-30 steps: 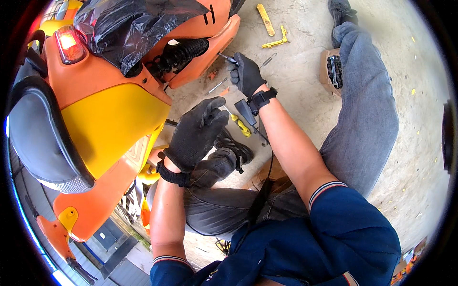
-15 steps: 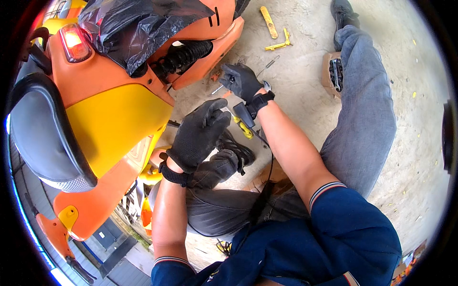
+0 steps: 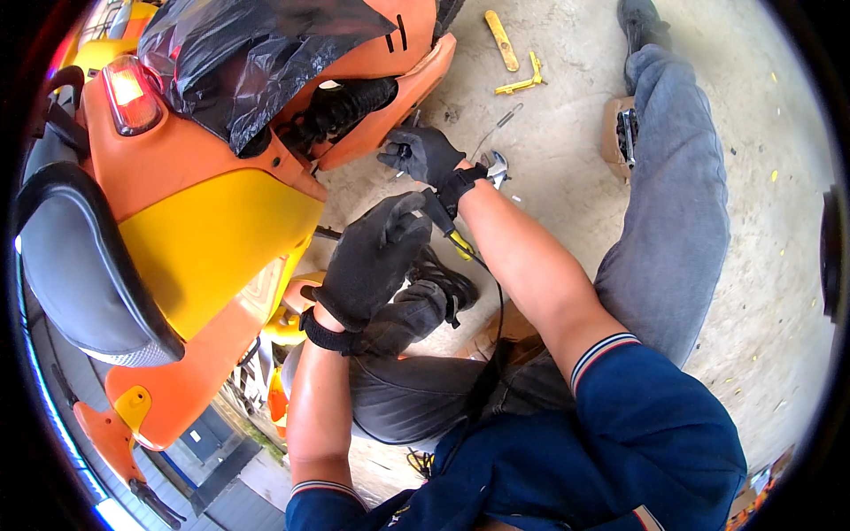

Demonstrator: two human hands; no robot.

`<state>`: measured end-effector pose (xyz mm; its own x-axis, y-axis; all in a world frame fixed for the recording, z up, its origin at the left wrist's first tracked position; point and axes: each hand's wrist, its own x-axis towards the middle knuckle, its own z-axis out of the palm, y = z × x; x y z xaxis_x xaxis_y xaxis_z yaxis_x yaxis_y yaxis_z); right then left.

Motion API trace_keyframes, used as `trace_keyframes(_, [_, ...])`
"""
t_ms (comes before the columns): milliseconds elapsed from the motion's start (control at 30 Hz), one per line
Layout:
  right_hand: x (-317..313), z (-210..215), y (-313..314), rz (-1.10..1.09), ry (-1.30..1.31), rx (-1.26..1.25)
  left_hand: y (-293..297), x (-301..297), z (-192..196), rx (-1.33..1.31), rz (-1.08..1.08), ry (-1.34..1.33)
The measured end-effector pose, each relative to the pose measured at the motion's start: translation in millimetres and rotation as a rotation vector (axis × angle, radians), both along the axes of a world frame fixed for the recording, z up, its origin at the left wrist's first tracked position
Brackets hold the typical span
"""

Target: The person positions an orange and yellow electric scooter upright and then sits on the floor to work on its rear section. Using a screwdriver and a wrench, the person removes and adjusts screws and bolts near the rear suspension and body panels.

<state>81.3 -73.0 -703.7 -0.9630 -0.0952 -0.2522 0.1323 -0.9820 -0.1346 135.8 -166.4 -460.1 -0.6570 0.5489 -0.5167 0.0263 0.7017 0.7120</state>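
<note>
Here the gloved right hand point(image 3: 423, 153) touches the orange panel point(image 3: 390, 115).

The right hand point(image 3: 423, 152) is reaching farther from the body, leaving the tools on the concrete and closing in on the scooter's orange lower panel point(image 3: 390, 115). The left hand point(image 3: 372, 257) is drifting slightly toward the screwdriver point(image 3: 447, 228).

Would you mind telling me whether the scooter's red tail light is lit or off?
Cannot tell. The tail light looks bright red-orange, but strong daylight falls on it, so the glow may only be sunlight on the lens.
</note>
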Motion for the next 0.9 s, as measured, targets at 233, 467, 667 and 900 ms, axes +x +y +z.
trace_keyframes(233, [-3.8,7.3,2.8,0.009,-0.047,0.205,0.8,-2.6,-0.6,-0.034,-0.026,0.028])
trace_keyframes(467, [-1.8,8.2,1.5,0.018,-0.101,0.273,-6.4,-2.2,-4.0,0.017,0.012,0.016])
trace_keyframes(667, [-4.7,-2.1,18.0,-0.115,-0.157,0.095,-11.0,-5.3,-7.0,-0.025,-0.026,0.068])
trace_keyframes(900, [-7.0,-24.3,31.1,-0.371,0.06,0.956,-39.9,-21.5,-57.4,-0.097,0.103,0.202])
